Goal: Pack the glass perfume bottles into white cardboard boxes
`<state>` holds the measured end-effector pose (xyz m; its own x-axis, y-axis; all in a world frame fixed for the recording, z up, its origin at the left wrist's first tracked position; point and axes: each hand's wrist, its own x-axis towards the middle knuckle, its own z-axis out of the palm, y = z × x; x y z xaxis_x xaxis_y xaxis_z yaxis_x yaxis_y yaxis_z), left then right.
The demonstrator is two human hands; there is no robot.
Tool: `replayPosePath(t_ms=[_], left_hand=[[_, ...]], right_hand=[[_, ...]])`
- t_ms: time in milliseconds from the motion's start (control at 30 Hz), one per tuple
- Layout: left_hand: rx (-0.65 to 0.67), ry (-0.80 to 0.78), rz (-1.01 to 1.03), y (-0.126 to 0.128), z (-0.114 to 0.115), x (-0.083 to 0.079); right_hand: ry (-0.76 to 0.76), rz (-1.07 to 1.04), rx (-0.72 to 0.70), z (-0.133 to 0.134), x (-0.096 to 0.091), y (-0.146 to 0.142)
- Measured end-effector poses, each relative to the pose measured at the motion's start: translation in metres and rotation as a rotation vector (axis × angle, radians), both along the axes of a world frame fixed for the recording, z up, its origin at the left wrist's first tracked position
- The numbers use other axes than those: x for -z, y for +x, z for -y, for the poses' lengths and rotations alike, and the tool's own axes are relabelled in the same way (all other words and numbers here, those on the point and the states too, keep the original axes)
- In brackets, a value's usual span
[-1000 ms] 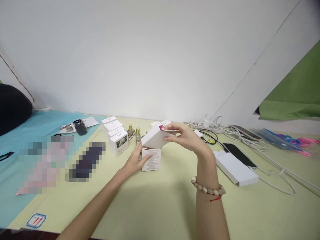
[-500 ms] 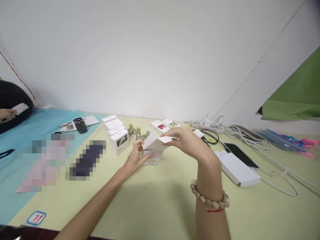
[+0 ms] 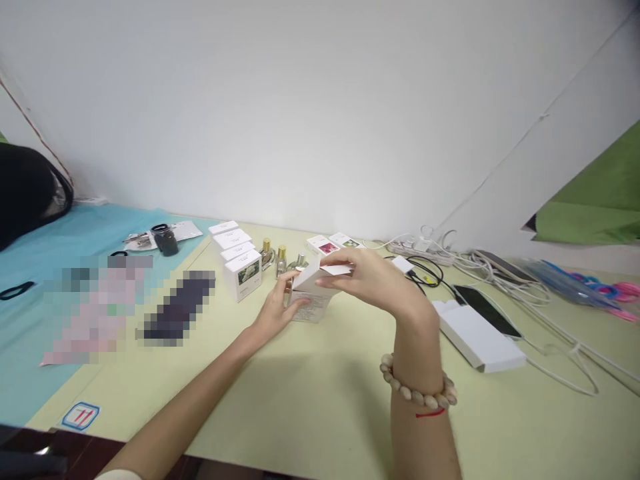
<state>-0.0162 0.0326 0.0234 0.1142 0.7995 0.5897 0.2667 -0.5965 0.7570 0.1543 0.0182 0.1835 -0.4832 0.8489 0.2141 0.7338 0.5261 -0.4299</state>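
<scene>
Both hands are on a small white carton with fine print on its near side, at the middle of the table. My left hand grips its left side, fingers behind and thumb across the front. At the top, my right hand pinches a white flap between thumb and fingers, wrist bent. Just behind stand small glass bottles with gold caps and one with a silver cap. Left of them is a row of several white boxes, the nearest with a flower picture. The carton's inside is hidden.
Two flat boxes with pictures lie behind my right hand. To the right are a white open box, a black phone, tangled cables and a power strip. A dark jar stands on blue cloth.
My right hand has brought the carton's raised flaps lower and tilted them. The view has shifted slightly. Another person's hand with a white item at the far left is out of sight.
</scene>
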Motion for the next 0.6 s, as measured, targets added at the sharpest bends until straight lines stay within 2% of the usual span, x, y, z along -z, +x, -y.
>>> replayPosePath(t_ms=[133, 367, 433, 600], left_hand=[[-0.014, -0.02, 0.026, 0.002, 0.0, 0.0], [-0.026, -0.036, 0.005, 0.002, 0.001, 0.001], [-0.018, -0.028, -0.032, 0.002, 0.004, 0.0], [-0.021, 0.023, -0.06, 0.002, 0.009, -0.004]], right_hand=[[0.019, 0.006, 0.036, -0.002, 0.003, -0.006], [0.068, 0.077, -0.019, -0.003, 0.001, -0.013], [0.022, 0.095, -0.042, -0.006, 0.005, -0.015], [-0.207, 0.063, -0.165, -0.021, 0.022, -0.024]])
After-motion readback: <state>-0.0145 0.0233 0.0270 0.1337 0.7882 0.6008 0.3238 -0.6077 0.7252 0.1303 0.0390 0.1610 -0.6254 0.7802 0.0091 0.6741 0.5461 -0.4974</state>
